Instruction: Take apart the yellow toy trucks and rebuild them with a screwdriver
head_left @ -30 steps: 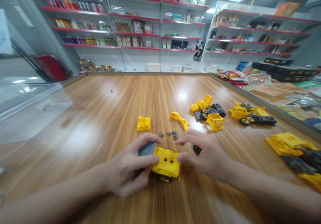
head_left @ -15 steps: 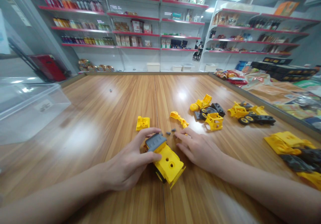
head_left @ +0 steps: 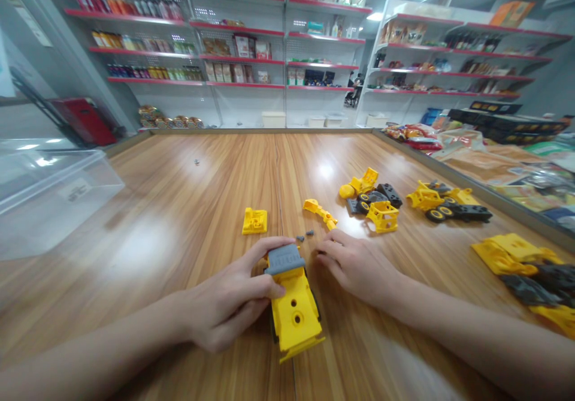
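Observation:
My left hand [head_left: 229, 302] grips a yellow toy truck body [head_left: 294, 314] with a grey front block [head_left: 285, 259], holding it on the wooden table [head_left: 179, 221]. Its grey end points away from me. My right hand [head_left: 354, 266] lies palm down just right of the truck, fingers bent over small grey screws [head_left: 304, 235]; whether it pinches one is hidden. A yellow cab piece [head_left: 254, 220] and a yellow arm piece [head_left: 320, 211] lie a little beyond the hands.
Heaps of yellow and black toy parts lie at the right: one cluster [head_left: 372, 200], another [head_left: 444, 203], a third [head_left: 525, 266] near the edge. A clear plastic bin [head_left: 49, 191] stands at the left. Store shelves [head_left: 269, 59] line the back wall.
My left hand has turned the truck body from lying crosswise to pointing lengthwise away from me. My right hand moved off the truck and settled over the small screws.

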Motion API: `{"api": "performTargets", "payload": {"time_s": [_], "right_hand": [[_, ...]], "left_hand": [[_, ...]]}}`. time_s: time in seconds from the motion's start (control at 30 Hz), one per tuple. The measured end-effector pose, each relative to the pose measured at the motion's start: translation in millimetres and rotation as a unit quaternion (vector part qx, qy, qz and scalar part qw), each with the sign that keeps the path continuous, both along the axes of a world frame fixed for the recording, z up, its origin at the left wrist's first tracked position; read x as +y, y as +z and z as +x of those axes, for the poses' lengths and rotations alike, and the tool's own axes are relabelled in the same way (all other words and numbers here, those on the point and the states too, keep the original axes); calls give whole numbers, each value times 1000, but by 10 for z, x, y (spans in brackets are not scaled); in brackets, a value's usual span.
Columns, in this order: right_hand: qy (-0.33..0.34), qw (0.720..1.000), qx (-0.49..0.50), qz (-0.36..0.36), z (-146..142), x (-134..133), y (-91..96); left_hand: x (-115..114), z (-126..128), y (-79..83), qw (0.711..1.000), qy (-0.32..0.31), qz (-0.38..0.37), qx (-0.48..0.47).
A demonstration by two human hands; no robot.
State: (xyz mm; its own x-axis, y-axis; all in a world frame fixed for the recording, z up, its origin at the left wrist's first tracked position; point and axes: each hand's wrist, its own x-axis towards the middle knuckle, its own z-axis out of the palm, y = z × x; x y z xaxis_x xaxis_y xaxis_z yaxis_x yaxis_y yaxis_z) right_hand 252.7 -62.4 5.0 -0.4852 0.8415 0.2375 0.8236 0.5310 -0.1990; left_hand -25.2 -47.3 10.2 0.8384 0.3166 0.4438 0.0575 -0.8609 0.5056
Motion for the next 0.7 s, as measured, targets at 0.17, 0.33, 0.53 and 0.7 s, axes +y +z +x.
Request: {"api": "performTargets", "payload": {"time_s": [0.17, 0.33, 0.53, 0.7], "right_hand": [[16, 1000, -2, -5, 1, -4, 12], [17, 1000, -9, -15, -4, -8, 34], [68, 996, 23, -43, -18, -50, 79], [152, 980, 85, -92, -35, -108, 107]], "left_hand": [[-17, -4, 80, 998, -32, -10, 46], [-51, 39, -48, 997, 50, 58, 29], [-73, 82, -52, 975, 51, 212, 46], [-47, 112, -27, 974, 41, 219, 32]]}}
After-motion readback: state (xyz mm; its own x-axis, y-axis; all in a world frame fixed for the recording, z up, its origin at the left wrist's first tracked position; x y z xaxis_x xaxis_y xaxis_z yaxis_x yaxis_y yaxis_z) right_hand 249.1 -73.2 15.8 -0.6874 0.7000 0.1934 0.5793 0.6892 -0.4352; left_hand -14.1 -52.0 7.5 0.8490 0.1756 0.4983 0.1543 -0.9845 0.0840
